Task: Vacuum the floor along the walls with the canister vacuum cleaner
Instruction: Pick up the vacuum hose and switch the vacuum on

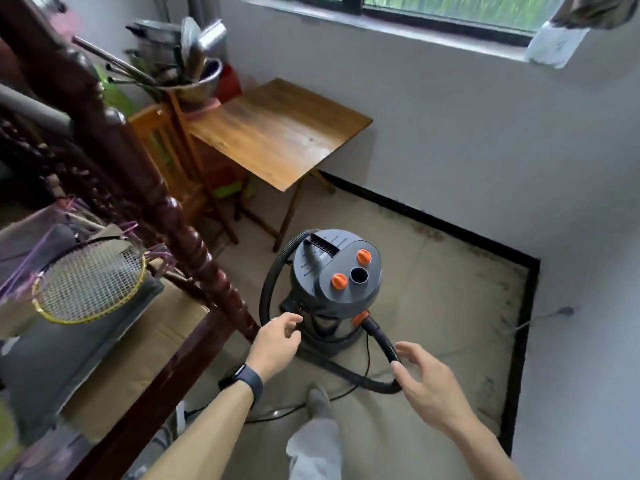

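A grey canister vacuum cleaner with orange knobs stands upright on the beige floor in the room's middle. Its black hose leaves an orange fitting low on the front, curves toward me and loops around the left side of the drum. My left hand hovers by the hose loop on the left, fingers loosely curled, holding nothing. My right hand is spread beside the hose's lower bend, fingertips at it, not gripping.
A wooden folding table and a chair stand behind the vacuum. A dark wooden bed post and clutter with a badminton racket fill the left. Black skirting runs along white walls right and back. A power cord lies on the floor.
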Action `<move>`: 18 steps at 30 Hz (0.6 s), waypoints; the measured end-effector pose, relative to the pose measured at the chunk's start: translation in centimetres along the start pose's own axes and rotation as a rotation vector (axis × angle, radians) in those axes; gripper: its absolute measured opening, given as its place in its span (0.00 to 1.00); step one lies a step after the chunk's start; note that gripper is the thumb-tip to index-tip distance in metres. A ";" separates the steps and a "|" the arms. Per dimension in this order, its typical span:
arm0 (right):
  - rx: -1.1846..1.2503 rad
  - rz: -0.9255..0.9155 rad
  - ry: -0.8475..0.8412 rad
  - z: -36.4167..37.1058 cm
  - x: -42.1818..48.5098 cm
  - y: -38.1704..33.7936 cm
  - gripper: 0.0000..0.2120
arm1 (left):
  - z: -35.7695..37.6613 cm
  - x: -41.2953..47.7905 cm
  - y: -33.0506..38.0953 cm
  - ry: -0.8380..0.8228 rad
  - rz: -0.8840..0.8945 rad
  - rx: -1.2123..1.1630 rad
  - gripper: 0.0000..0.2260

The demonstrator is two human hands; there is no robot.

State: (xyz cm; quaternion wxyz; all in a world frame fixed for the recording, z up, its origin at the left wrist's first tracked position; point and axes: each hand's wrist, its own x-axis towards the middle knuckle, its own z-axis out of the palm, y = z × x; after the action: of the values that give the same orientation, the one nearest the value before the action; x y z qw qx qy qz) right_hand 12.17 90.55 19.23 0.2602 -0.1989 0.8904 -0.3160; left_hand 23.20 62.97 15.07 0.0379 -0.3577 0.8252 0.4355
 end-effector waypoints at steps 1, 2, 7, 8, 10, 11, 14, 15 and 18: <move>-0.016 0.003 -0.023 0.0 3.0 -0.3 0.16 | -0.1 2.7 0.1 -0.003 -0.011 0.004 0.13; -0.028 0.010 -0.044 0.1 6.0 -0.6 0.16 | -0.3 5.5 0.3 -0.007 -0.022 0.010 0.13; -0.100 0.041 -0.124 1.0 20.9 -2.6 0.17 | -1.2 19.2 1.2 -0.048 -0.130 0.053 0.16; -0.122 0.031 -0.134 1.3 23.5 -3.0 0.18 | -1.3 21.6 1.4 -0.057 -0.151 0.060 0.17; -0.172 -0.010 -0.138 2.2 28.6 -3.7 0.20 | -1.4 26.1 1.5 -0.079 -0.175 0.081 0.18; -0.200 -0.033 -0.138 2.8 30.9 -3.9 0.22 | -1.4 28.2 1.4 -0.084 -0.181 0.097 0.18; -0.355 -0.087 -0.134 5.1 37.9 -3.7 0.32 | -0.7 34.3 0.4 -0.066 -0.219 0.133 0.21; -0.427 -0.105 -0.145 6.0 39.9 -3.3 0.37 | -0.3 36.1 -0.3 -0.057 -0.237 0.136 0.22; -0.626 -0.112 -0.249 9.3 44.3 -0.6 0.43 | 1.3 40.4 -3.3 -0.063 -0.288 0.158 0.26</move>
State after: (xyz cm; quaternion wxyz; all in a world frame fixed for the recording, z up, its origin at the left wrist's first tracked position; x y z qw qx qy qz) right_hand -17.00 62.86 -1.45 0.2753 -0.3547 0.8934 -0.0143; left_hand -5.02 40.21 -3.20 0.1537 -0.4543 0.7954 0.3706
